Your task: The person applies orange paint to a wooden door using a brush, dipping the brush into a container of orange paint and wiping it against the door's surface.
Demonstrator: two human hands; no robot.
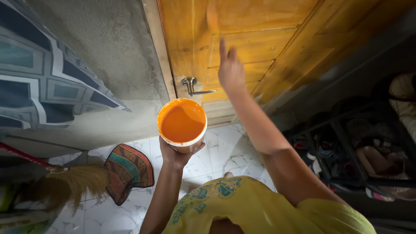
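Right now the left hand [175, 154] is curled up from below around a white tub [182, 123], fingers and thumb closed on its base so that it sits upright just in front of the chest. Its inside is coated with thick orange paint, and the open mouth faces the camera. The right hand [229, 69] is raised well above and to the right of the tub, arm stretched toward the wooden door [255, 43]. One finger points upward and the others are loosely bent; whether they pinch a brush or anything else I cannot tell, since only a blurred orange-brown streak shows above the fingertip, against the panel.

That door is glossy orange-brown, with raised panels, and its metal lever handle [193, 86] sits just above the tub's rim in this view. Left of the door frame runs a bare grey plastered wall [112, 52]. Below lies a white marble-patterned tile floor [225, 149], with a multicoloured mat [128, 171] and a straw broom [71, 182] with a red stick at the lower left. A blue and white patterned cloth [39, 73] hangs at the far left. On the right stands a dark rack [355, 147] holding shoes. The person wears a yellow shirt [251, 208] with a teal print.
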